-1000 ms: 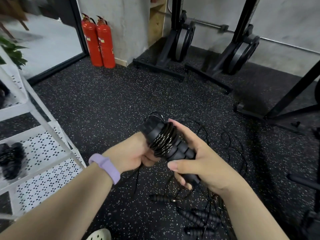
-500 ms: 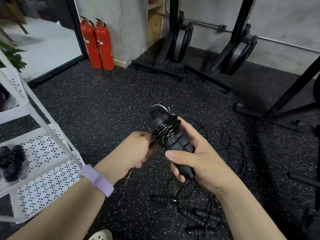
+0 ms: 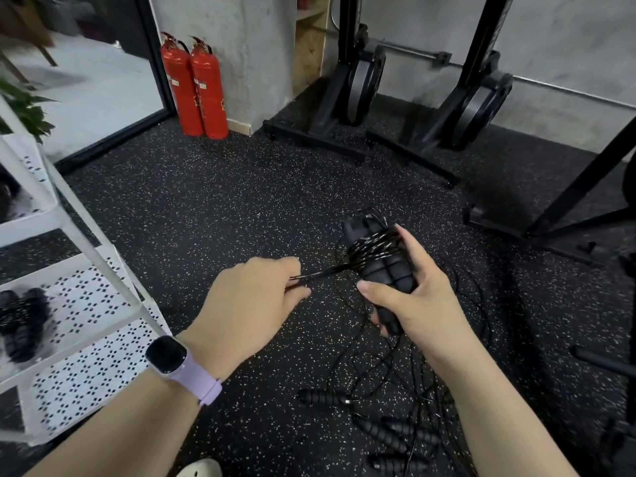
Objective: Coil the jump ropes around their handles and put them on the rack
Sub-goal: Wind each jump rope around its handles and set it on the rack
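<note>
Below — loose ropes [image 3: 389, 401], rack [image 3: 86, 304] left.

right hand [image 3: 418, 306] gripped coiled jump-rope handles [image 3: 382, 266] | left hand [image 3: 251, 301] pinched taut cord [image 3: 327, 271] | loose ropes [image 3: 389, 432] on floor [image 3: 206, 208] | white rack [image 3: 86, 315] at left
</note>
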The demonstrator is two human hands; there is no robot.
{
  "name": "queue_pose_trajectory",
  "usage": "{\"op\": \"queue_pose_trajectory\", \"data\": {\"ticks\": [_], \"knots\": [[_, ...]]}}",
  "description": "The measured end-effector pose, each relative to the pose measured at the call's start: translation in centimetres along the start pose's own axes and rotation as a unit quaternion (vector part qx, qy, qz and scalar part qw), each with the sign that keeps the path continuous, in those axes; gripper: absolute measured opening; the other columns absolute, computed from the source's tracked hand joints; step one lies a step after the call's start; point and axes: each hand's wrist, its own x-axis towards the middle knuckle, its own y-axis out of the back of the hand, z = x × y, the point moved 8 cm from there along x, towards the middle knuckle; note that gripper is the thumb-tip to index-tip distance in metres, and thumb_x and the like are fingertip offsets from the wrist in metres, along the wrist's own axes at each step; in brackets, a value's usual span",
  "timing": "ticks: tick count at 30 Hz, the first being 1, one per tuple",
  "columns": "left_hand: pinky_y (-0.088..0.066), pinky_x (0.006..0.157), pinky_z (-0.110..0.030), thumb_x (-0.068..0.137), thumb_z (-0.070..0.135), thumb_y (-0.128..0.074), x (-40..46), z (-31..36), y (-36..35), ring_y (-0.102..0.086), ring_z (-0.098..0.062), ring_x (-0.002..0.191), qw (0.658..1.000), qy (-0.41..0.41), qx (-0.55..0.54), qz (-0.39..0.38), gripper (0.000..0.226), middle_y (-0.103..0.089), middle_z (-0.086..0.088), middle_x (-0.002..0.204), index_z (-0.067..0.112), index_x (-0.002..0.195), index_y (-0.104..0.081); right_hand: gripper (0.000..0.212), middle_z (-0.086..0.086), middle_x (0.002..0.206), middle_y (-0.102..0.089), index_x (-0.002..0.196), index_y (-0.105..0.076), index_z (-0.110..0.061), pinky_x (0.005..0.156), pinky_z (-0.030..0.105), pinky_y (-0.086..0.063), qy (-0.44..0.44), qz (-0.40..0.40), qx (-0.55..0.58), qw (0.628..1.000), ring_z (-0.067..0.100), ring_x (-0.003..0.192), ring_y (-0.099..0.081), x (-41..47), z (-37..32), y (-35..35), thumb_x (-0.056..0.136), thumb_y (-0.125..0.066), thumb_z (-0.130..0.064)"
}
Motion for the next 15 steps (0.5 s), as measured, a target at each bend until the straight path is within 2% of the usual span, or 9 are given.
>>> {"op": "queue_pose_trajectory", "data": {"ticks": [4,7,9,12,15], "knots": [[-0.050,0.067,-0.029,0.103,0.061,-0.030,-0.3,1.8,0.3,-0.057,-0.008,0.072,0.992,-0.091,0.076,-0.036,0.037,-0.057,0.012,0.081,0.032,0.095,-0.052,0.096,-0.002,0.104,-0.077,0.151,-0.037,-0.056,0.049,0.029,-0.052,-0.010,0.001,-0.117,0.993,0.015,0.058,-0.068,0.1,1.2,0.0,0.082,-0.085,-0.009],[-0.050,0.074,-0.031,0.099,0.061,-0.018,-0.7,2.8,0.6,-0.060,-0.010,0.078,0.982,-0.142,0.122,-0.037,0.048,-0.060,0.012,0.086,0.031,0.098,-0.056,0.097,-0.012,0.115,-0.071,0.149,-0.037,-0.060,0.048,0.024,-0.053,-0.025,-0.023,-0.201,0.979,0.009,0.062,-0.070,0.2,1.9,-0.5,0.079,-0.086,-0.014],[-0.051,0.080,-0.032,0.098,0.062,-0.020,-0.9,3.3,0.5,-0.060,-0.010,0.082,0.975,-0.172,0.134,-0.046,0.051,-0.062,0.013,0.088,0.031,0.099,-0.060,0.097,-0.016,0.123,-0.066,0.148,-0.038,-0.060,0.050,0.021,-0.055,-0.041,-0.057,-0.244,0.967,0.005,0.069,-0.071,0.1,2.2,-1.0,0.078,-0.088,-0.015],[-0.051,0.085,-0.034,0.098,0.065,-0.031,-1.2,3.7,0.2,-0.062,-0.011,0.089,0.969,-0.199,0.130,-0.065,0.048,-0.066,0.014,0.093,0.033,0.103,-0.066,0.099,-0.014,0.120,-0.063,0.146,-0.038,-0.061,0.047,0.027,-0.054,-0.085,-0.130,-0.278,0.948,0.007,0.051,-0.064,-0.5,3.0,-2.0,0.078,-0.086,-0.009],[-0.051,0.085,-0.034,0.095,0.069,-0.039,-1.6,4.0,0.3,-0.063,-0.009,0.092,0.968,-0.216,0.110,-0.070,0.046,-0.068,0.015,0.095,0.035,0.104,-0.069,0.101,-0.013,0.117,-0.063,0.146,-0.037,-0.065,0.049,0.030,-0.056,-0.094,-0.207,-0.335,0.914,0.010,0.052,-0.062,-1.3,3.4,-3.3,0.076,-0.084,-0.009]]}}
